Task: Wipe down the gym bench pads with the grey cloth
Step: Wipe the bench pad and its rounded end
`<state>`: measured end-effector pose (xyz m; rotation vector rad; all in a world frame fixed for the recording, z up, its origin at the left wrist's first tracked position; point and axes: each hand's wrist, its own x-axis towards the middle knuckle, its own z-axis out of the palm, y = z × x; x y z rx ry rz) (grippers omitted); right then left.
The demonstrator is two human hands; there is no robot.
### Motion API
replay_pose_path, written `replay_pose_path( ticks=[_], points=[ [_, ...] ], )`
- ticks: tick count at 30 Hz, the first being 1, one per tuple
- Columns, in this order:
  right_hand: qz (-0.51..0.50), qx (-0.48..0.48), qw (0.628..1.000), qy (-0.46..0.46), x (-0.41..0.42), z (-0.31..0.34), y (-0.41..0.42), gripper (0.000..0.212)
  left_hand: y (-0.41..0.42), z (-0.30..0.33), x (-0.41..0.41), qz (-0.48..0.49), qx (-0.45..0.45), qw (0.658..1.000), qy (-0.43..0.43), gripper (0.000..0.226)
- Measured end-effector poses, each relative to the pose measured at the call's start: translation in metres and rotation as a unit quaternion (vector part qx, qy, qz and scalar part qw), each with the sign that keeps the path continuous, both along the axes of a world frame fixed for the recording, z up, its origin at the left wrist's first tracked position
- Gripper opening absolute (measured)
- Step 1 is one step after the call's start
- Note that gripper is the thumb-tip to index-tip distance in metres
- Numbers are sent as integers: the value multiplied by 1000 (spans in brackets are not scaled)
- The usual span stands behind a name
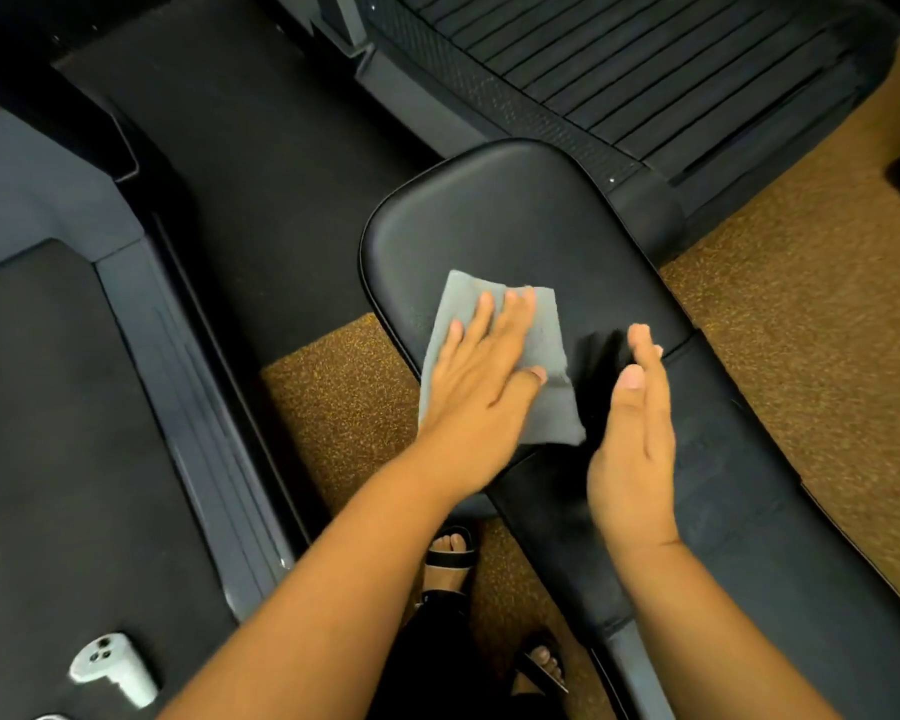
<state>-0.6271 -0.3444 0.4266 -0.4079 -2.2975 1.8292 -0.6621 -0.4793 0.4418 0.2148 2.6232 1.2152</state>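
Observation:
A black padded gym bench runs from the upper middle to the lower right. Its far pad is rounded at the end, and a seam separates it from the near pad. The grey cloth lies spread flat across the far pad's near left part, hanging slightly over the left edge. My left hand presses flat on the cloth, fingers spread. My right hand hovers on edge above the bench just right of the cloth, fingers straight, holding nothing.
A treadmill with grey side rails stands at the left, another slatted-belt machine at the top. Brown speckled floor matting surrounds the bench. My sandalled feet stand left of the bench. A small white device lies on the treadmill belt.

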Motion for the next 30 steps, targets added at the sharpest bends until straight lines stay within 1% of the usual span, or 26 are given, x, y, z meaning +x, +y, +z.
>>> replay_pose_path(
  ticks=[1,2,3,4,5,6,7,8,9,10,11,13,15,17,19,21,24,26,28,29,30],
  points=[
    [11,29,999,24,0,6,-1,50,-2,9,-1,48,157,985,-61,63],
    [34,75,995,53,-1,12,-5,49,-6,17,-2,98,303,943,-100,58],
    [74,123,986,82,-4,16,-10,50,-11,25,-4,148,411,893,-109,49],
    [128,170,972,103,-8,20,-19,50,-18,30,-6,197,478,851,-95,41],
    [186,217,952,113,-13,20,-28,51,-27,33,-9,242,512,821,-70,35],
    [238,271,926,113,-20,18,-37,52,-36,37,-12,286,520,804,-43,33],
    [278,334,895,105,-27,14,-45,55,-46,37,-15,326,510,796,-19,32],
    [299,400,861,95,-35,9,-50,58,-55,37,-19,358,482,799,-1,30],
    [305,456,832,86,-45,4,-54,62,-64,36,-22,387,438,812,11,28],
    [303,494,811,79,-56,1,-56,64,-72,34,-25,409,385,827,16,27],
    [296,518,799,72,-71,-1,-57,66,-79,33,-28,422,333,843,17,26],
    [265,544,794,58,-105,1,-53,66,-90,24,-30,422,253,871,12,21],
    [222,558,800,23,-139,6,-47,65,-94,15,-29,408,205,890,0,18],
    [185,538,821,-35,-164,10,-45,64,-93,7,-27,402,204,892,-25,22],
    [160,522,836,-54,-164,12,-54,63,-91,2,-26,403,219,887,-61,27],
    [184,539,822,-20,-142,13,-69,63,-91,-3,-24,402,236,881,-77,27],
    [294,562,772,40,-90,10,-80,60,-92,-7,-21,394,260,878,-78,24],
    [342,561,751,62,-79,8,-74,58,-94,-9,-20,388,264,880,-77,24],
    [350,560,747,82,-97,8,-61,57,-96,-9,-21,390,273,876,-77,22],
    [332,563,752,83,-112,7,-55,56,-98,-9,-22,392,280,873,-77,21],
    [301,558,770,69,-129,8,-50,57,-99,-9,-22,396,288,868,-79,21]
  ],
)
